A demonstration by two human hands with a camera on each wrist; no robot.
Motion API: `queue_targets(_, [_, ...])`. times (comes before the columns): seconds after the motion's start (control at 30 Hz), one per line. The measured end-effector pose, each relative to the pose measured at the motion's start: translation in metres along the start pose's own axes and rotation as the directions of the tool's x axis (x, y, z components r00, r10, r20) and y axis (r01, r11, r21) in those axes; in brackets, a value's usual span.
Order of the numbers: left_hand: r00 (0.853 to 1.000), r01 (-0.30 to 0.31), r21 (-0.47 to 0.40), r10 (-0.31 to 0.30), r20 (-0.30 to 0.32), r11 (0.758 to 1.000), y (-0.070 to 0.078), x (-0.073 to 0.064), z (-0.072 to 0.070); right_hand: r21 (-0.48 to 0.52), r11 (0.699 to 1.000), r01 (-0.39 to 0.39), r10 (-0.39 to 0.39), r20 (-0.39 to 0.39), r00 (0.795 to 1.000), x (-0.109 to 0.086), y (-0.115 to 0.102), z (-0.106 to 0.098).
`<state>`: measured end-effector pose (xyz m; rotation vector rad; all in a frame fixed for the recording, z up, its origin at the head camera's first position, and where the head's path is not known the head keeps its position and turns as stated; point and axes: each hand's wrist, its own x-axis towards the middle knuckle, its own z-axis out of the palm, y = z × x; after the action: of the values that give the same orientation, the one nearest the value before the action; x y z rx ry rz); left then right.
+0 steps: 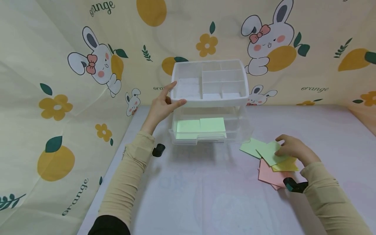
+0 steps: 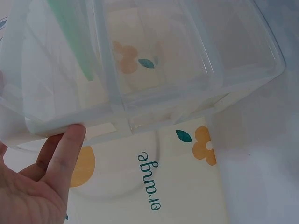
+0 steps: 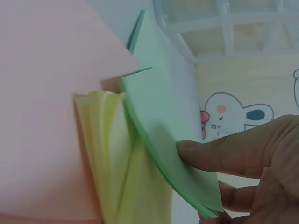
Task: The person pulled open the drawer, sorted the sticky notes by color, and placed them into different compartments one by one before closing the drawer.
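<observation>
A white plastic drawer box [image 1: 224,104] with a divided top tray stands at the back middle. Its clear drawer [image 1: 183,141] is pulled out, with two green note pads [image 1: 212,125] side by side inside. My left hand [image 1: 161,109] grips the box's front left corner, thumb on the front rim, fingers along the side. Right of the box, my right hand [image 1: 293,149] pinches a green pad of paper notes [image 3: 161,123], thumb on top and fingers beneath. Another green pad [image 1: 252,147] lies beside it. Yellow notes [image 1: 285,165] and pink notes [image 1: 271,176] lie under and in front of it.
A pale cloth covers the table [image 1: 188,189]. Behind and to the left hangs a cream backdrop [image 1: 182,29] printed with rabbits, oranges and flowers. Each wrist carries a black strap-on camera, the left camera [image 1: 158,150] close to the box's left side.
</observation>
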<state>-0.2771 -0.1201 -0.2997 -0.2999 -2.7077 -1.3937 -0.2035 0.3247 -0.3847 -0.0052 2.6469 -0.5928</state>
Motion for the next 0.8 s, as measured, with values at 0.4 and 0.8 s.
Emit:
queue_targets(0.4, [1.000,-0.006,-0.002,0.006,0.006,1.000,-0.001,0.000,-0.001,0.013,0.992,0.128,-0.125,-0.116,0.985,-0.016,-0.003,-0.016])
queue_targets(0.8, [1.000,-0.014,-0.009,0.014,0.007,1.000,-0.002,0.001,-0.001,0.209,0.969,0.131,-0.098,-0.162,0.982,-0.031,-0.005,-0.029])
